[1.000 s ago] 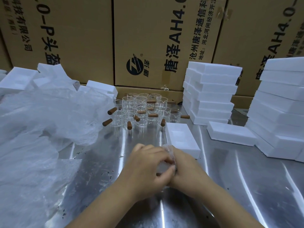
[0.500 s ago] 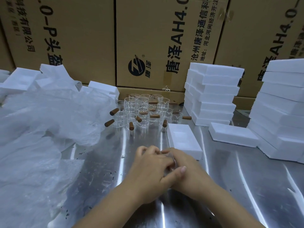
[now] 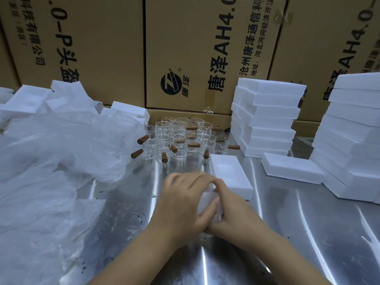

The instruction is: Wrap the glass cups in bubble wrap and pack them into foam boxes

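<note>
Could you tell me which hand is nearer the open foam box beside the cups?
Right. The right hand lies just in front of the open foam box; the left hand is farther left.

The left forearm [image 3: 133, 256] and the right forearm [image 3: 277, 254] are bare along all the length that shows, slim and smooth. The left hand [image 3: 185, 202] and the right hand [image 3: 232, 208] are bare as well. The fingers [image 3: 191, 177] are rounded at the tips and somewhat blurred. One thumbnail on the left hand shows, pale and cut short.
</note>
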